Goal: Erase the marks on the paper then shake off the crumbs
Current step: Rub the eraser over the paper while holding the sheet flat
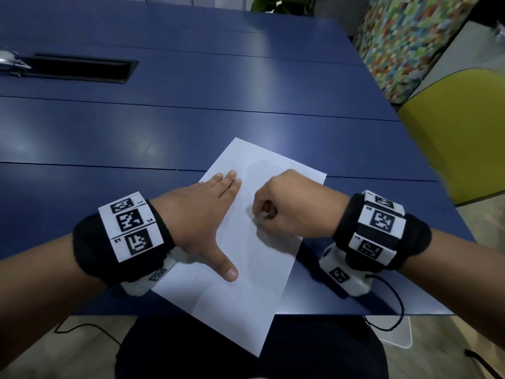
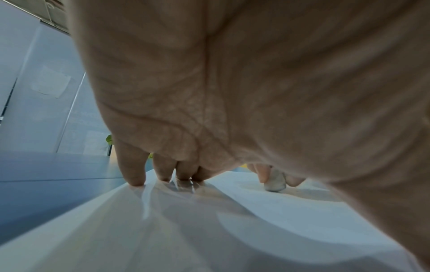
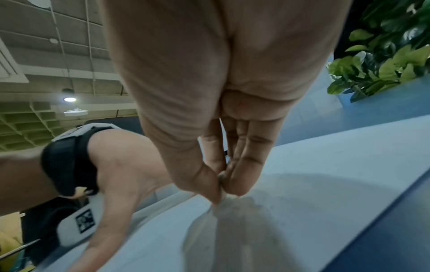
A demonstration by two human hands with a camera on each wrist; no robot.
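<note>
A white sheet of paper [image 1: 254, 272] lies askew on the blue table [image 1: 191, 127], its near corner hanging past the front edge. My left hand [image 1: 216, 214] lies flat on the sheet's left side, fingers straight and thumb spread; the left wrist view shows its fingertips [image 2: 136, 179] pressing the paper [image 2: 209, 230]. My right hand [image 1: 276, 212] pinches a small white eraser [image 1: 261, 216] and holds its tip on the paper near the middle. The eraser [image 2: 275, 181] shows between thumb and fingers. In the right wrist view the eraser [image 3: 223, 195] is mostly hidden by the pinching fingers. Pencil marks are very faint.
A black cable slot [image 1: 79, 71] is set into the table at the far left. A yellow-green chair [image 1: 461, 138] stands to the right of the table. A leafy plant [image 3: 384, 55] stands beyond the far edge. A black cord [image 1: 393, 307] hangs from my right wrist device.
</note>
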